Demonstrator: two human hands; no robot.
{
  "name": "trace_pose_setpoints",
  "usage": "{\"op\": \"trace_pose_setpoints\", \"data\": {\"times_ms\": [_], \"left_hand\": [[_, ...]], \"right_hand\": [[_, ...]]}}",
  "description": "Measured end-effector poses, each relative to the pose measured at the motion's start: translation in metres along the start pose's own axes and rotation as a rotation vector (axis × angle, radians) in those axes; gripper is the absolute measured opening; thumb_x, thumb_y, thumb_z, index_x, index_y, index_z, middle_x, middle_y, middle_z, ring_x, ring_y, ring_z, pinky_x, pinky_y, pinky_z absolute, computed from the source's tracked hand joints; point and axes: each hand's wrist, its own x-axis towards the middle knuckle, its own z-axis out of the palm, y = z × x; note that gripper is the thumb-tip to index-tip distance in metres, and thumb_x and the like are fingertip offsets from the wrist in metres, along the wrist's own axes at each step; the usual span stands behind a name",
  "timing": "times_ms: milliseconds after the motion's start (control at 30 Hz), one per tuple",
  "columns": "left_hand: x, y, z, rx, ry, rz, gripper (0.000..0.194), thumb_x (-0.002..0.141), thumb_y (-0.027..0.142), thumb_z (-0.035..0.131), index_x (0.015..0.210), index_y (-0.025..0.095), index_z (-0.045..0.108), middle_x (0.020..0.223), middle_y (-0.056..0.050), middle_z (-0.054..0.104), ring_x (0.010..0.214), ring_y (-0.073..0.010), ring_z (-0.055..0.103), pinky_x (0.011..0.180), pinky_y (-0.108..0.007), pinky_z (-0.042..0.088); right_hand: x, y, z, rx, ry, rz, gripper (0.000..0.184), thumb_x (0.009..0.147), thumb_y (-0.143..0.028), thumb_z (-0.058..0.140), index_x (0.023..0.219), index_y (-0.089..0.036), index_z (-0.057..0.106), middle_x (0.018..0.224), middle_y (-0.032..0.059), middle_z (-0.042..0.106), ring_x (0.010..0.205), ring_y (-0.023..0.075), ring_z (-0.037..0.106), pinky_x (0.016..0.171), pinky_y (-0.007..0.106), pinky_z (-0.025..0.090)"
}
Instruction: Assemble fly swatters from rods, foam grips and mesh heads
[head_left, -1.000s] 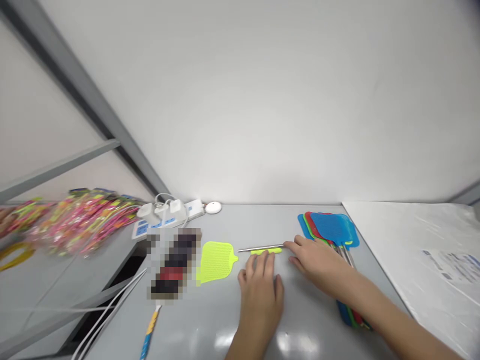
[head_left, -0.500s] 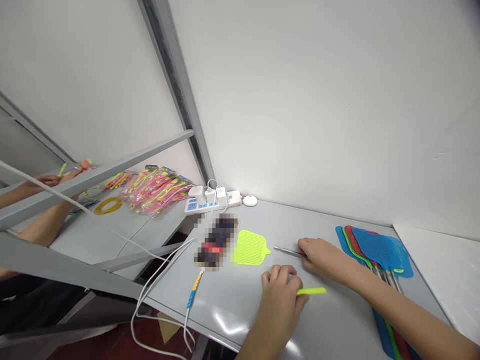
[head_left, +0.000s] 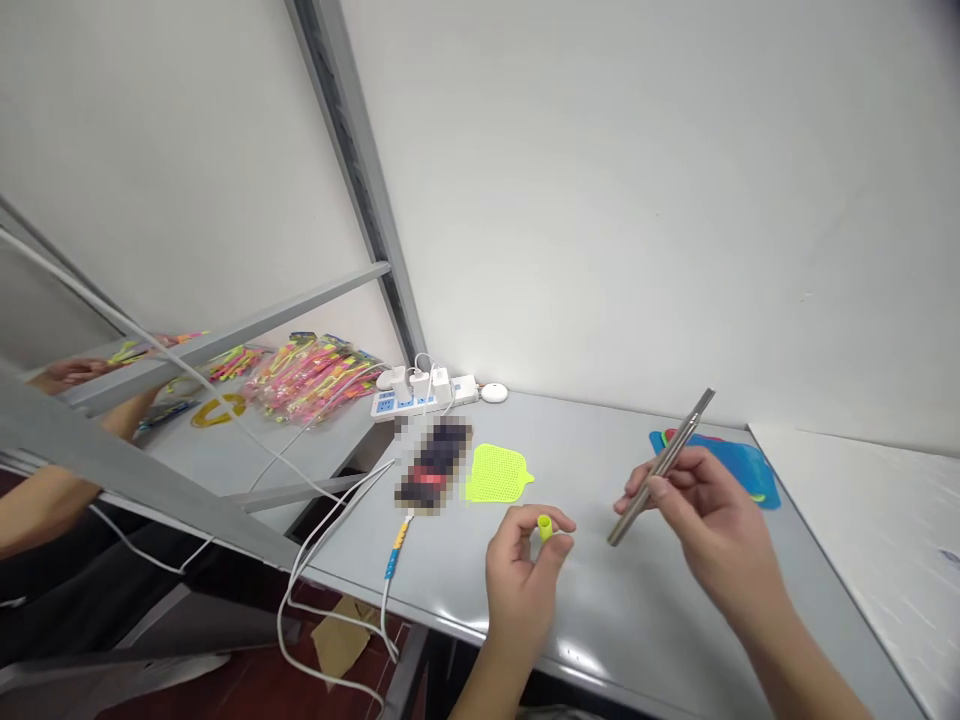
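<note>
My left hand [head_left: 520, 575] is closed on a short yellow-green plastic tube [head_left: 545, 526], its round hollow end facing up between thumb and fingers. In my right hand [head_left: 724, 535] a slim metal telescopic rod [head_left: 661, 468] is pinched, tilted with its upper end leaning right, above the table. The tube and the rod are apart. Flat on the table beyond my left hand lies a yellow-green perforated fly swatter head [head_left: 499, 474] with a small pointed neck. Behind my right hand, partly hidden by it, is a pile of blue, red and green fly swatters [head_left: 739, 462].
A blurred-out phone-like object [head_left: 435, 470] with a cable lies left of the swatter head. At the wall are a power strip [head_left: 425, 400] with plugs and a white round device [head_left: 493, 393]. Past the metal frame [head_left: 364, 180], another person's arms [head_left: 112, 430] work near bagged colourful items [head_left: 311, 380].
My right hand has lifted the metal rod off the table and tilted it up. My left hand has turned the yellow-green tube from lying sideways to standing end-up.
</note>
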Motion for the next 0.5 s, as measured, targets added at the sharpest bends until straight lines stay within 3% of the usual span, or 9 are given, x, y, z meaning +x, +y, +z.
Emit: {"op": "trace_pose_setpoints", "data": {"times_ms": [167, 333, 500], "left_hand": [[-0.030, -0.002, -0.011, 0.108, -0.178, 0.036, 0.027, 0.092, 0.044, 0.056, 0.085, 0.019, 0.059, 0.061, 0.005, 0.051, 0.054, -0.0102, 0.044, 0.054, -0.022, 0.035], [-0.041, 0.019, -0.019, 0.346, -0.365, 0.195, 0.022, 0.094, 0.038, 0.055, 0.096, 0.018, 0.064, 0.074, 0.001, 0.058, 0.065, -0.0119, 0.048, 0.062, -0.023, 0.035], [-0.042, 0.041, -0.018, 0.408, -0.403, 0.245, 0.018, 0.094, 0.034, 0.056, 0.098, 0.019, 0.065, 0.078, 0.000, 0.063, 0.068, -0.0119, 0.052, 0.064, -0.022, 0.037]], "right_hand": [[-0.047, -0.004, 0.027, 0.172, 0.082, -0.079, 0.009, 0.092, -0.028, 0.059, 0.097, -0.022, 0.054, 0.090, 0.0031, 0.068, 0.080, 0.0212, 0.072, 0.072, 0.039, 0.061], [-0.078, -0.023, 0.029, 0.205, 0.148, -0.196, 0.010, 0.092, -0.025, 0.060, 0.099, -0.022, 0.054, 0.089, 0.0024, 0.068, 0.079, 0.0210, 0.072, 0.073, 0.041, 0.061], [-0.100, -0.033, 0.022, 0.178, 0.165, -0.290, 0.008, 0.092, -0.022, 0.059, 0.098, -0.023, 0.054, 0.091, 0.0033, 0.068, 0.086, 0.0222, 0.071, 0.077, 0.043, 0.059]]}}
